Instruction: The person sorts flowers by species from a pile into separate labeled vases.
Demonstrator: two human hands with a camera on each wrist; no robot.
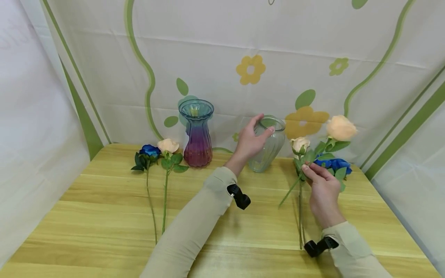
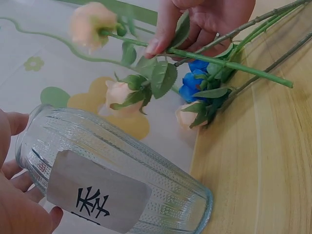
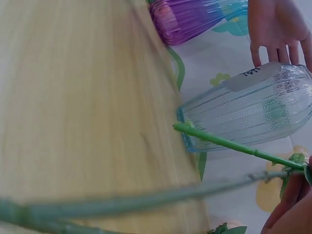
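My left hand (image 1: 251, 139) grips the ribbed clear glass vase (image 1: 269, 152) around its neck, thumb and fingers on either side near the rim. The vase tilts slightly, its base at the table's back; a label with dark characters (image 2: 95, 200) shows in the left wrist view. My right hand (image 1: 323, 189) pinches the green stem (image 2: 234, 66) of a peach rose (image 1: 341, 128) between thumb and fingers. That stem slants down toward the vase, its cut end outside the glass. Close by are a smaller peach rose (image 1: 300, 144) and blue roses (image 1: 333, 165), partly hidden behind the right hand.
A blue-to-purple glass vase (image 1: 198, 135) stands at the table's back, left of the clear one. Farther left, a blue rose (image 1: 150, 150) and a peach rose (image 1: 168, 146) lie on the wooden table (image 1: 104, 216). A printed cloth (image 1: 215, 61) hangs behind.
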